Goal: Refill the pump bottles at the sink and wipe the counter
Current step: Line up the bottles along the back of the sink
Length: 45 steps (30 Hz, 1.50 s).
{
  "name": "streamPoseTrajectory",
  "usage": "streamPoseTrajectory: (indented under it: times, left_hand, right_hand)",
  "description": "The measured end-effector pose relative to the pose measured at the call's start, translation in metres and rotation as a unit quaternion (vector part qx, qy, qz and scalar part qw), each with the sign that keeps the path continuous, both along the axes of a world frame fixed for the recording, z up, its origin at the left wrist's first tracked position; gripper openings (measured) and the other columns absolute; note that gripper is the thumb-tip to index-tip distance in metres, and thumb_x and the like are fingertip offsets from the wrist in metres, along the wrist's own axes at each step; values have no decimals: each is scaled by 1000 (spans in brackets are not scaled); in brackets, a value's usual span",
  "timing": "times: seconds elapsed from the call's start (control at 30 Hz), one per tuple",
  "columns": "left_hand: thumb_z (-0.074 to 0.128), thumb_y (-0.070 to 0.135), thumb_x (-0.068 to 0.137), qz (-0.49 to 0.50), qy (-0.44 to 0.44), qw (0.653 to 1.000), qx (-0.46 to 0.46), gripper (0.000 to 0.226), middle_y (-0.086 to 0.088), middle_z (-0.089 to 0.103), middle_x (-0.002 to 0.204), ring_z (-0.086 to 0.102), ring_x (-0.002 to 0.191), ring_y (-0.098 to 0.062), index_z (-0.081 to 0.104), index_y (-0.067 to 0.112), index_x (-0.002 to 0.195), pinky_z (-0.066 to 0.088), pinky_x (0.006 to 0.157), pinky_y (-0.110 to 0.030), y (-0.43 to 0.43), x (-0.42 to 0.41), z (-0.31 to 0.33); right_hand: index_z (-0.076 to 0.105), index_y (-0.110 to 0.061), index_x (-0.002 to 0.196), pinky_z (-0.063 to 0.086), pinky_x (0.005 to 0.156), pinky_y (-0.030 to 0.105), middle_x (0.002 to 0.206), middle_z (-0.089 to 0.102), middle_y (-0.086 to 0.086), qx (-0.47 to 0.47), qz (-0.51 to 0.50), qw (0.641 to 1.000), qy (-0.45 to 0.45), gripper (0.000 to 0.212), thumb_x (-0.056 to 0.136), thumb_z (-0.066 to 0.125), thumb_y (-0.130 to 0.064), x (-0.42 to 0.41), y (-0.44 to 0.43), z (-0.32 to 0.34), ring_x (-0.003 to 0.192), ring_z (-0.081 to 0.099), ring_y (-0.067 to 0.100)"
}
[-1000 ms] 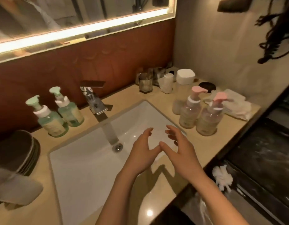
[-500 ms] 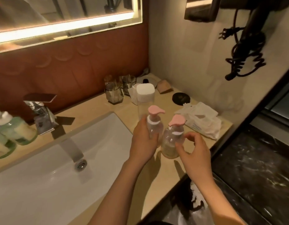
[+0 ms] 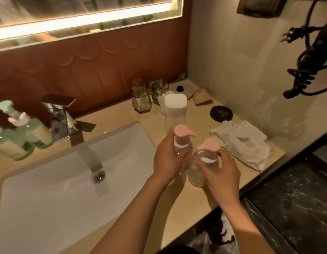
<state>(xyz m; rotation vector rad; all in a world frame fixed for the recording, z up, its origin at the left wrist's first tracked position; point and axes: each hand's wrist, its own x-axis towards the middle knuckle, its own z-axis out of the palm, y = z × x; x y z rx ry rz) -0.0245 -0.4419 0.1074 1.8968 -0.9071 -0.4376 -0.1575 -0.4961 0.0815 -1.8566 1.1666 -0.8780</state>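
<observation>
Head view: two pink-topped pump bottles side by side, right of the sink, one in each hand.
Left hand [image 3: 168,162]: wrapped round the far pink bottle [image 3: 182,143], below its pump collar; base hidden.
Right hand [image 3: 221,178]: fingers curled round the shoulder of the near pink bottle [image 3: 205,158], which looks nearly empty.
Table [image 3: 186,208]: near pink bottle seems to rest on it, close to the front edge.
Risk, tipping: light bottles gripped high; twisting a collar could topple one off the edge or into the sink [image 3: 49,189].
Risk, knocking: bottles almost touch; lifting one may clip the other's spout.
Risk, drips: leftover soap may run once a pump comes out.
Behind: tall white-capped bottle [image 3: 175,110] just beyond; glasses [image 3: 141,99] further back.
Right side: packet of wipes [image 3: 239,143] near; black coaster [image 3: 221,111] behind it.
Left side: tap [image 3: 61,118], green bottles [image 3: 30,132], well apart.
In the way: nothing seen between bottles and sink.
</observation>
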Motion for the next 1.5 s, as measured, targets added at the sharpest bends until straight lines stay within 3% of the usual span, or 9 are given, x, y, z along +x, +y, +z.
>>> streamPoseTrajectory:
  times: [0.1, 0.27, 0.57, 0.7, 0.83, 1.03, 1.33, 1.5]
  left_hand:
    - [72, 19, 78, 18, 2, 1000, -11, 41, 18, 60, 105, 57, 98, -6, 51, 39, 107, 43, 76, -18, 8, 2, -1]
    - [71, 25, 79, 67, -33, 997, -6, 39, 10, 65, 111, 59, 100, -12, 57, 28, 116, 47, 77, -26, 20, 9, -8]
    - [66, 31, 82, 150, -85, 985, 26, 37, 11, 64, 111, 58, 100, -15, 55, 36, 116, 43, 71, -29, 55, 61, -5]
    - [67, 31, 83, 208, -87, 974, 15, 37, 9, 64, 111, 58, 102, -16, 55, 34, 117, 47, 76, -33, 62, 101, 2]
    - [68, 30, 82, 248, -86, 965, -5, 30, 8, 65, 108, 58, 98, -15, 58, 29, 111, 48, 76, -34, 60, 143, 14]
    - [65, 27, 83, 300, -95, 948, 45, 32, 6, 63, 108, 56, 101, -19, 56, 27, 114, 33, 69, -28, 41, 208, 22]
    - [62, 27, 86, 359, -86, 928, 52, 33, 0, 64, 111, 57, 104, -24, 55, 24, 118, 41, 74, -33, 14, 285, 11]
    - [59, 32, 88, 354, -109, 927, 50, 34, -2, 62, 116, 56, 108, -24, 52, 23, 121, 42, 75, -35, 1, 307, 1]
  right_hand:
    - [62, -17, 109, 33, 80, 24, 105, 61, -3, -3, -42, 999, -16, 51, 64, 82, -31, 2, 8, 0, 102, 52, 16]
    - [62, -19, 99, 33, 78, 25, 98, 59, -5, 19, -51, 998, -35, 47, 59, 86, -28, 10, 18, 4, 100, 51, 16]
    - [58, -30, 92, 38, 76, 27, 92, 57, -15, 22, 18, 998, -57, 43, 60, 85, -28, 64, 35, 22, 95, 52, 13]
    - [53, -40, 88, 40, 74, 22, 90, 54, -27, 12, 61, 996, -64, 43, 60, 85, -31, 117, 39, 29, 91, 53, 7]
    - [56, -37, 104, 36, 77, 10, 103, 57, -19, 17, 81, 994, -76, 47, 66, 83, -34, 172, 29, 35, 97, 51, 4]
    - [60, -23, 118, 43, 83, 22, 112, 61, -11, 4, 109, 990, -92, 53, 70, 80, -33, 262, 5, 37, 102, 55, 8]
    - [61, -19, 120, 48, 88, 30, 114, 65, -4, 26, 158, 984, -80, 49, 75, 78, -26, 366, -31, 16, 104, 57, 11]
    - [60, -20, 121, 40, 81, 22, 113, 65, -3, 33, 177, 981, -73, 46, 77, 75, -26, 399, -43, 4, 99, 55, 6]
